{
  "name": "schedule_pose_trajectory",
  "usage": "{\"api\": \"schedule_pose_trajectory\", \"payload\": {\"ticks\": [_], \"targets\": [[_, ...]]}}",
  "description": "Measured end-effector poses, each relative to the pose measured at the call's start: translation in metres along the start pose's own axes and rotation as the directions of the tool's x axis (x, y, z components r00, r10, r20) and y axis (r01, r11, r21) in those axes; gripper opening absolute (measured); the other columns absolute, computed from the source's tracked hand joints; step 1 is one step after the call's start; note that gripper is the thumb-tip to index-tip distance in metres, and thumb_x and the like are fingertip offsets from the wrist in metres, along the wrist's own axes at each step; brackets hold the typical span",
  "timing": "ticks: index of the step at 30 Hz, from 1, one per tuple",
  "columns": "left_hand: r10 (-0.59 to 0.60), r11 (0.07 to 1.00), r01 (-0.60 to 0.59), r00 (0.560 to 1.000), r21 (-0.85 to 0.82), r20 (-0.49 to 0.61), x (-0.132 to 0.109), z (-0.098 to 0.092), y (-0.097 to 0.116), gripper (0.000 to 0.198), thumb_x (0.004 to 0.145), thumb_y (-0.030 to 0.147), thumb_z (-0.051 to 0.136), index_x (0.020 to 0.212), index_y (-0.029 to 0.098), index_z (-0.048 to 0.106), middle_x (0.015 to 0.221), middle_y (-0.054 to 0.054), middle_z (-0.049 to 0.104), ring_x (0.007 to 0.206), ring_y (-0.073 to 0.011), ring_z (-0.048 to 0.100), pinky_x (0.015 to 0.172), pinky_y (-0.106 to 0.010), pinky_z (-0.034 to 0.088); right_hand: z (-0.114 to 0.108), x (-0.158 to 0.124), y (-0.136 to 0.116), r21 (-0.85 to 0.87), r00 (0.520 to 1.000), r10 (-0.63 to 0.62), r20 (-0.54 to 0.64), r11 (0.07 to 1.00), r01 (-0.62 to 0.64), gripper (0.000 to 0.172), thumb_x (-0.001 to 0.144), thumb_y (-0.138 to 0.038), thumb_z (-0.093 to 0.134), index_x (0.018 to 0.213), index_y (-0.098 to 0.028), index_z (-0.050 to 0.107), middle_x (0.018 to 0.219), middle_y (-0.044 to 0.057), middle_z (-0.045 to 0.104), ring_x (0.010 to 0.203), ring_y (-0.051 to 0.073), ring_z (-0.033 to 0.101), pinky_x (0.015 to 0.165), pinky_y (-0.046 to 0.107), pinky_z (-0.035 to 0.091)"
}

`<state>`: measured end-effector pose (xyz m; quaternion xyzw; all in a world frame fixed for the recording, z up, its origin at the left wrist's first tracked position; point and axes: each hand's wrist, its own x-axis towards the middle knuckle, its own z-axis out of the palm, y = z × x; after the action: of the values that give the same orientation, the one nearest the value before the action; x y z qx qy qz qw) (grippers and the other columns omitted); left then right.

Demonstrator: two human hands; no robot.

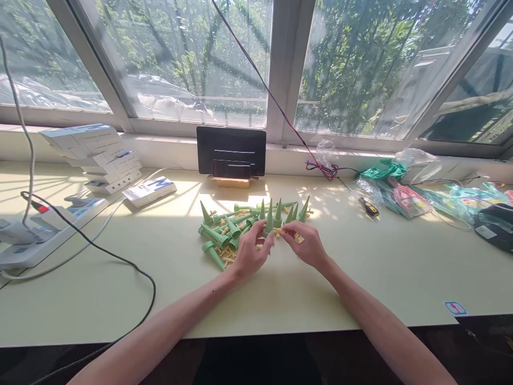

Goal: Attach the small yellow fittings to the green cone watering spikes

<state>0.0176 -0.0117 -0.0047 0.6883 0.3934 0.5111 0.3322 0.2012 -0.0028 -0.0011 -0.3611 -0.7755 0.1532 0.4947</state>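
Observation:
My left hand (252, 250) is closed around a green plastic spike (269, 226), its point facing up. The fingertips of my right hand (305, 244) pinch a small beige peg-like piece (277, 232) right beside the spike's lower end; whether the two touch I cannot tell. Left of my hands lies a loose pile of similar green spikes (216, 235), many on their sides. More of them stand upright just behind my fingers, such as one green cone (278, 212). Small beige pieces (228, 255) are scattered among the pile, and some are partly hidden by my hands.
A dark tablet (231, 147) and phone (231, 169) lean on a stand at the back. White boxes (104, 155) and a power strip (76, 219) with cables are on the left. A screwdriver (368, 206) and plastic bags (409, 198) lie to the right, below the windows.

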Motion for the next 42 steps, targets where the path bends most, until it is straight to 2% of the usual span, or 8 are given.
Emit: {"api": "schedule_pose_trajectory", "payload": {"ticks": [6,15,23,28,30,32,37,42], "targets": [[0.030,0.999,-0.030,0.999,-0.028,0.014,0.001,-0.001,0.005,0.027,0.095,0.034,0.051,0.111,0.013,0.057,0.079,-0.006,0.066,0.063,-0.0145,0.065,0.052,-0.025,0.056,0.000,0.001,-0.005,-0.004,0.998,-0.021,-0.058,1.000,0.020,0.009,0.094,-0.023,0.059,0.090,-0.021,0.066,0.076,0.003,0.064,0.063,0.014,0.057,0.060,0.028,0.050],[-0.007,1.000,0.006,0.998,0.018,0.065,-0.003,-0.002,-0.003,0.035,0.098,0.037,0.046,0.123,0.014,0.055,0.070,-0.001,0.066,0.051,-0.0111,0.059,0.054,-0.024,0.053,0.004,-0.001,-0.006,0.012,0.996,-0.005,-0.084,1.000,0.006,0.012,0.095,-0.027,0.057,0.091,-0.021,0.067,0.077,0.004,0.064,0.066,0.015,0.059,0.060,0.029,0.053],[0.001,1.000,-0.002,0.995,0.009,0.102,-0.003,-0.002,-0.004,0.039,0.097,0.039,0.049,0.127,0.014,0.054,0.072,-0.002,0.066,0.053,-0.0119,0.060,0.054,-0.025,0.054,0.006,-0.001,-0.007,0.010,0.996,-0.007,-0.087,1.000,0.008,0.014,0.096,-0.028,0.056,0.089,-0.021,0.066,0.076,0.004,0.063,0.064,0.015,0.057,0.058,0.027,0.052],[0.020,1.000,-0.023,0.987,0.016,0.157,-0.003,-0.004,0.000,0.034,0.096,0.037,0.053,0.124,0.017,0.055,0.083,-0.004,0.067,0.066,-0.0144,0.066,0.060,-0.026,0.057,0.007,0.000,-0.009,0.034,0.995,-0.005,-0.098,0.999,0.008,0.014,0.096,-0.027,0.056,0.089,-0.021,0.066,0.076,0.003,0.063,0.063,0.014,0.056,0.056,0.026,0.051],[0.021,0.999,-0.025,0.985,0.021,0.172,-0.003,-0.004,0.000,0.034,0.097,0.036,0.052,0.125,0.018,0.054,0.081,-0.003,0.066,0.066,-0.0139,0.065,0.060,-0.026,0.057,0.007,0.000,-0.010,0.040,0.995,-0.003,-0.100,0.999,0.007,0.015,0.096,-0.027,0.056,0.089,-0.020,0.067,0.075,0.003,0.062,0.062,0.014,0.056,0.055,0.026,0.051],[0.015,1.000,-0.018,0.986,0.014,0.169,-0.002,-0.004,0.001,0.035,0.097,0.035,0.051,0.128,0.018,0.053,0.080,-0.003,0.065,0.065,-0.0137,0.065,0.059,-0.026,0.057,0.008,0.000,-0.010,0.039,0.995,-0.001,-0.102,0.999,0.005,0.015,0.097,-0.027,0.055,0.090,-0.020,0.067,0.076,0.003,0.062,0.062,0.014,0.056,0.055,0.026,0.051],[0.013,0.999,-0.008,0.992,-0.042,0.122,0.000,-0.005,0.004,0.031,0.098,0.034,0.050,0.123,0.018,0.056,0.092,-0.006,0.062,0.071,-0.0145,0.065,0.060,-0.028,0.058,0.009,0.000,-0.009,0.044,0.995,0.004,-0.099,0.999,0.000,0.015,0.097,-0.027,0.055,0.093,-0.020,0.068,0.080,0.005,0.064,0.064,0.014,0.058,0.058,0.027,0.053],[-0.029,0.996,0.034,0.997,-0.078,0.071,0.002,-0.007,0.003,0.033,0.097,0.037,0.051,0.122,0.016,0.055,0.081,-0.004,0.064,0.066,-0.0146,0.063,0.062,-0.030,0.057,0.010,0.000,-0.010,0.053,0.995,0.004,-0.098,0.999,0.002,0.016,0.097,-0.026,0.054,0.097,-0.021,0.068,0.084,0.006,0.066,0.069,0.015,0.060,0.059,0.028,0.054]]}}
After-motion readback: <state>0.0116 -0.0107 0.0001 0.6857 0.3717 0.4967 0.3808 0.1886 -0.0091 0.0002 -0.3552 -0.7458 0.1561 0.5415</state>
